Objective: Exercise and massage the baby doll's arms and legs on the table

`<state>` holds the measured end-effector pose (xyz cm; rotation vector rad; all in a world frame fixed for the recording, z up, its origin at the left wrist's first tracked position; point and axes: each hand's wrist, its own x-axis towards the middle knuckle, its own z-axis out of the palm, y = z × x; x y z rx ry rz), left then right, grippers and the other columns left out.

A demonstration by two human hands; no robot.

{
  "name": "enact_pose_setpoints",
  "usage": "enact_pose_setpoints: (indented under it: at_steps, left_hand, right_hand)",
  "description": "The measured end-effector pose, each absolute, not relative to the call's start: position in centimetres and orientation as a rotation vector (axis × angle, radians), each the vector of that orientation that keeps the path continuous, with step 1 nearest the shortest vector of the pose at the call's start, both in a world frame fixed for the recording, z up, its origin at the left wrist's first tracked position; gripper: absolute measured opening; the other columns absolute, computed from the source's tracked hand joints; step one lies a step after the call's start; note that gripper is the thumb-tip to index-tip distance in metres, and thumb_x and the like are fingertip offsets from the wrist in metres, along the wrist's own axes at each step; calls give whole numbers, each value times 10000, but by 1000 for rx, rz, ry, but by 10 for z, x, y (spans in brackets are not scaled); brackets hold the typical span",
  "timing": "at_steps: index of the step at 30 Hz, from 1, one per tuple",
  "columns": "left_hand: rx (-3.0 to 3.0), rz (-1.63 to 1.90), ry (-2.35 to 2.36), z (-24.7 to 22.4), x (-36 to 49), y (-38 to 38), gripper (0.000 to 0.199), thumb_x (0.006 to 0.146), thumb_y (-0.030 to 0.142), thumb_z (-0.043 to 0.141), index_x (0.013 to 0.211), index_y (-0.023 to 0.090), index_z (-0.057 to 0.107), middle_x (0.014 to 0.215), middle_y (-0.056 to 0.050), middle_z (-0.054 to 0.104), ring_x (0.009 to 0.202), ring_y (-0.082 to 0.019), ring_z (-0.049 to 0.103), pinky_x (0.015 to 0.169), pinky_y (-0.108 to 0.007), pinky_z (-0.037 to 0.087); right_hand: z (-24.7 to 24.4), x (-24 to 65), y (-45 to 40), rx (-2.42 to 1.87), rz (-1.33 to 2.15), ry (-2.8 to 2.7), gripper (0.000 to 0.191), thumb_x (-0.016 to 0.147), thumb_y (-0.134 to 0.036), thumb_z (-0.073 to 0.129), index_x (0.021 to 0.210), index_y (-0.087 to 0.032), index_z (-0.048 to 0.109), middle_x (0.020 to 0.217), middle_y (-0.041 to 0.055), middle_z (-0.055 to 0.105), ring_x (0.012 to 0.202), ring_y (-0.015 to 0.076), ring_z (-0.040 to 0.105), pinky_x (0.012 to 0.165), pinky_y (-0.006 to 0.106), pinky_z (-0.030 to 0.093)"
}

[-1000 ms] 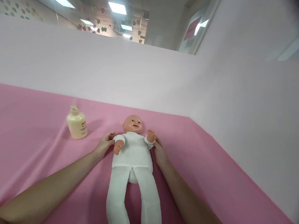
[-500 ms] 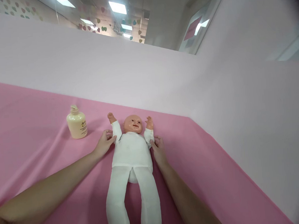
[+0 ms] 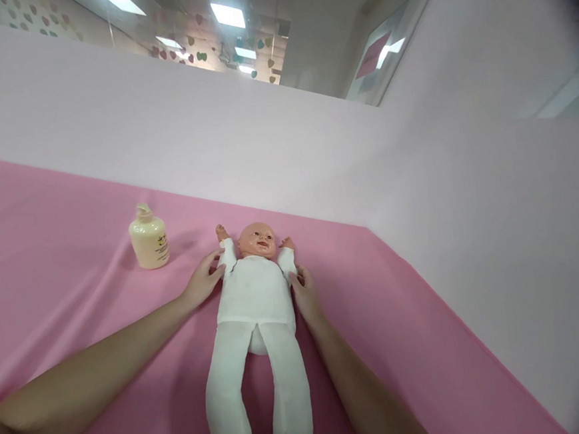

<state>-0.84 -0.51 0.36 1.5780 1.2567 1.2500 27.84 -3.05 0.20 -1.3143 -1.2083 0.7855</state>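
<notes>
A baby doll (image 3: 254,290) with a bald head and a white cloth body lies face up on the pink sheet (image 3: 134,403), its legs toward me. Both of its arms are bent upward beside the head. My left hand (image 3: 207,278) grips the doll's arm on the left near the elbow, thumb in front and fingers partly behind the sleeve. On the other side, my right hand (image 3: 306,292) holds the doll's other arm near the elbow, the fingers curled and partly hidden.
A pale yellow pump bottle (image 3: 150,243) stands on the sheet left of the doll. Beyond the sheet rises a white wall (image 3: 244,153), which turns a corner at the right. A window (image 3: 194,24) above it shows ceiling lights and heart decorations.
The doll's left-side hand has shifted inward toward its head and slightly down. Its right-side hand has dropped a little and turned. My hands have moved only slightly.
</notes>
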Motion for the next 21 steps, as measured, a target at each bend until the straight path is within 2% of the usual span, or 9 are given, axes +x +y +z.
enact_pose_setpoints:
  at_steps: [4, 6, 13, 21]
  left_hand:
    - [1720, 1179, 1354, -1, -8, -3, 616, 910, 453, 489, 1454, 166, 520, 1451, -145, 565, 1308, -282, 543, 1147, -457, 413]
    - [1804, 1133, 1400, 0, -9, -2, 623, 922, 470, 466, 1441, 134, 538, 1449, -159, 578, 1345, -299, 524, 1174, -474, 382]
    - [1959, 1002, 1497, 7, -12, -4, 591, 942, 458, 418, 1417, 141, 570, 1399, -137, 639, 1287, -325, 573, 1148, -501, 389]
    - [1918, 1058, 1459, 7, -11, -6, 560, 936, 462, 440, 1382, 168, 608, 1283, -139, 697, 1138, -329, 629, 1058, -505, 444]
  right_hand:
    - [2, 279, -32, -1361, 744, -1238, 476, 832, -474, 603, 1235, -223, 646, 1164, 91, 722, 1055, 255, 664, 906, 396, 526]
    - [4, 279, -32, -1392, 718, -1266, 463, 839, -475, 592, 1218, -217, 662, 1133, 88, 726, 1035, 255, 660, 892, 391, 523]
    - [13, 277, -37, -1489, 627, -1347, 379, 851, -452, 525, 1082, -204, 694, 1038, 75, 715, 971, 254, 637, 857, 376, 492]
    - [13, 276, -35, -1466, 557, -1343, 243, 831, -432, 531, 802, -231, 664, 886, 71, 688, 945, 270, 604, 897, 385, 455]
